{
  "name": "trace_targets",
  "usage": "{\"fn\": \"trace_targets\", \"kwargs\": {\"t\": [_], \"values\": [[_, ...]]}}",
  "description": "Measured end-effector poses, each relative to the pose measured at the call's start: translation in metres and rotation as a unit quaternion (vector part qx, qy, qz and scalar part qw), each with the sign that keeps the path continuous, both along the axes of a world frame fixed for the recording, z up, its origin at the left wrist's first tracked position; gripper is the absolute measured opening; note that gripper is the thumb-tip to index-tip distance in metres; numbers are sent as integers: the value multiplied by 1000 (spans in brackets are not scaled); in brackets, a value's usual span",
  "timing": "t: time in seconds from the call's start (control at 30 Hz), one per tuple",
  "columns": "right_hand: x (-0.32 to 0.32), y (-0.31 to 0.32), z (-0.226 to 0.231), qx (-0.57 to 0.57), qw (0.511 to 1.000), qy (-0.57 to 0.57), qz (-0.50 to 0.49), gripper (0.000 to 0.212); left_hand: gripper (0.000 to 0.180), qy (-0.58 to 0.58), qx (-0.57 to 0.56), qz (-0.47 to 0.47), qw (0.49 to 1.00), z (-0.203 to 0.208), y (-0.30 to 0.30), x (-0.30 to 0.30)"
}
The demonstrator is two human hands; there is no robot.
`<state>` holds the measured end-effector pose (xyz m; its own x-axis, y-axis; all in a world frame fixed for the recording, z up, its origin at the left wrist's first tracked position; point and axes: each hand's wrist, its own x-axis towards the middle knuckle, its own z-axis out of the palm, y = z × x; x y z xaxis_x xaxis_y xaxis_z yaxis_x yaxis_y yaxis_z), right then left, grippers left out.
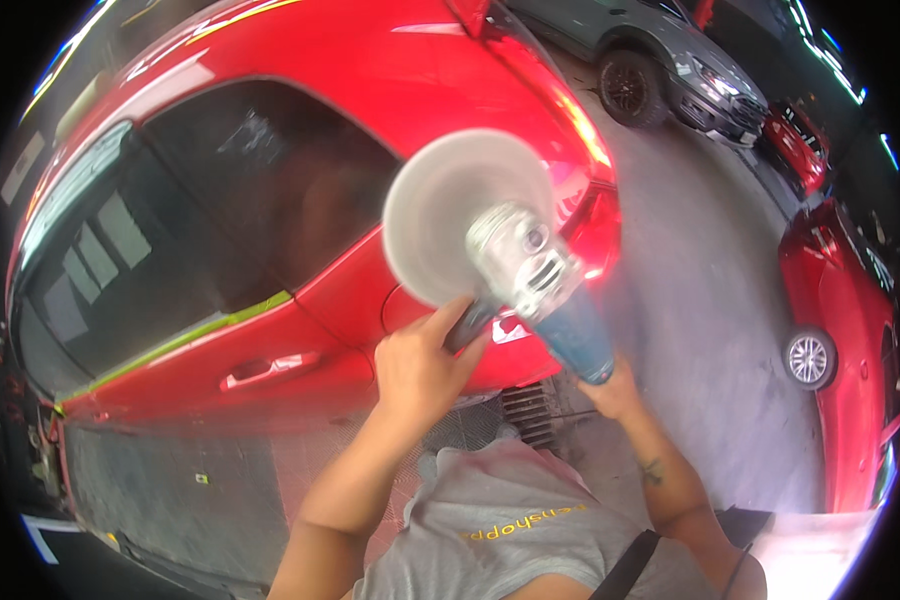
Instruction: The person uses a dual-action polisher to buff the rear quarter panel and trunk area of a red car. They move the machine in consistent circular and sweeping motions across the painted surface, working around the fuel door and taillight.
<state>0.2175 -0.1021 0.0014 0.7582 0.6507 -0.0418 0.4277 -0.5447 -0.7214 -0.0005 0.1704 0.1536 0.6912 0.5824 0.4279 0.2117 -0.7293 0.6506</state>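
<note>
The polisher [530, 275] hangs at the red car's [270, 200] rear flank, its round pad [450, 215] by the side window. It looks heavy at the metal head and stiff, so it wants both ends gripped. The left hand [420, 365] grasps the dark side handle, the right hand [610, 390] clasps the blue body's tail. Farther right stand a grey car [670, 60] and more red ones

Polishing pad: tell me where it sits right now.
In the head view, the round white polishing pad is near centre, against the red car rear side panel just right of the dark rear window, above the left hand.
</note>
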Motion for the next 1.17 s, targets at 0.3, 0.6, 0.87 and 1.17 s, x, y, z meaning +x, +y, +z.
{"fn": "trace_targets", "kwargs": {"t": [0.3, 0.6, 0.87, 1.17], "values": [[-47, 17, -84, 97, 992, 83, 17, 94, 45, 89, 54, 22, 994, -17, -9, -29], [41, -26, -45, 262, 905, 277, 190, 91, 28, 130, 65, 54, 988, 41, 0, 18], [5, -24, -26, 174, 877, 301, 332, 106, 35, 85, -155, 216, 960, -52, -90, -122], [-107, -1, -14, 22, 866, 92, 491, 100, 43, 69, -286, 370, 881, -87, -216, -262]]}}
